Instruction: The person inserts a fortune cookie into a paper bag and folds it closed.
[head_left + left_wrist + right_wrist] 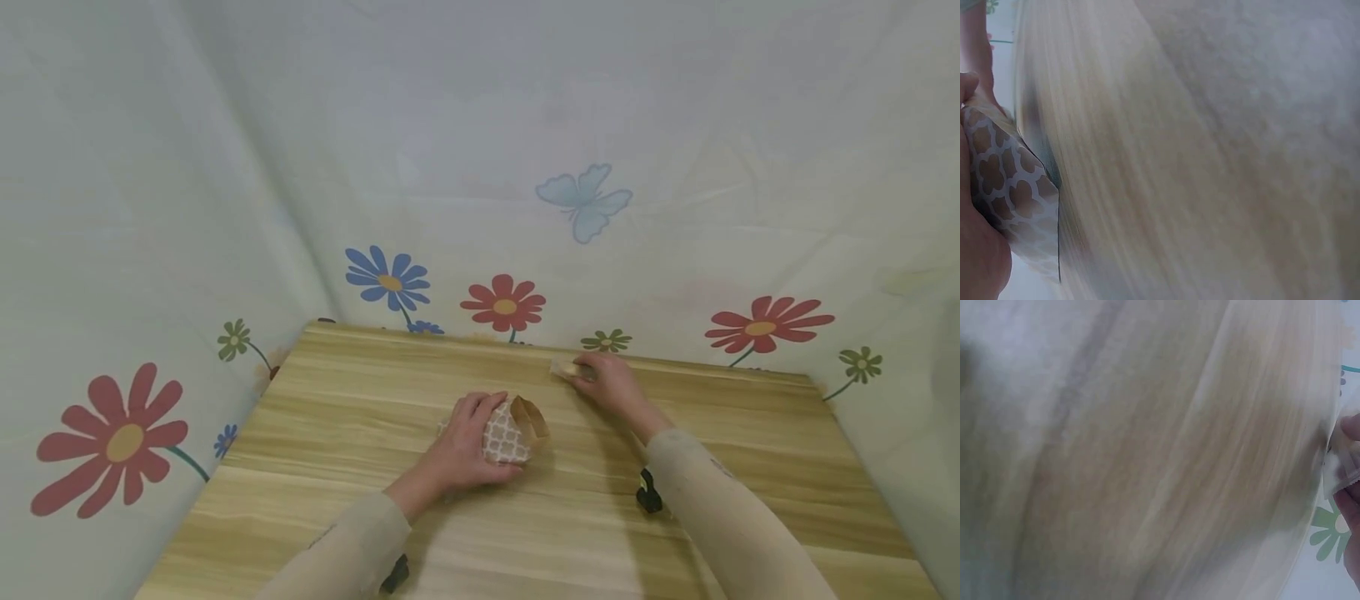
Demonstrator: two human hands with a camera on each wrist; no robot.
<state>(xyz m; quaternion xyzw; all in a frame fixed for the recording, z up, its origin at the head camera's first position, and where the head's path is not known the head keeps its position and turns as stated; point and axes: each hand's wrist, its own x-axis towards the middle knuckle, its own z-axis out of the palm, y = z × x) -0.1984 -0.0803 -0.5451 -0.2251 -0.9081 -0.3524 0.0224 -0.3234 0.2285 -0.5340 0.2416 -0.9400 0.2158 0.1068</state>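
Observation:
My left hand (468, 450) grips a small paper bag (504, 437) with a white lattice pattern on tan, lying low over the wooden table (360, 375). The bag's opening faces right and shows a plain brown inside. In the left wrist view the patterned side of the bag (1016, 181) comes close to the tabletop, with part of it hidden behind the hand. Near the table's far edge, my right hand (611, 383) pinches a small see-through packet (562, 367). The right wrist view shows the packet's (1341, 462) serrated edge; its contents are blurred.
A pale cloth wall (450, 125) printed with flowers and a butterfly rises behind the table and along its left side. Small black objects show beside the right forearm (648, 492) and beside the left forearm (395, 575).

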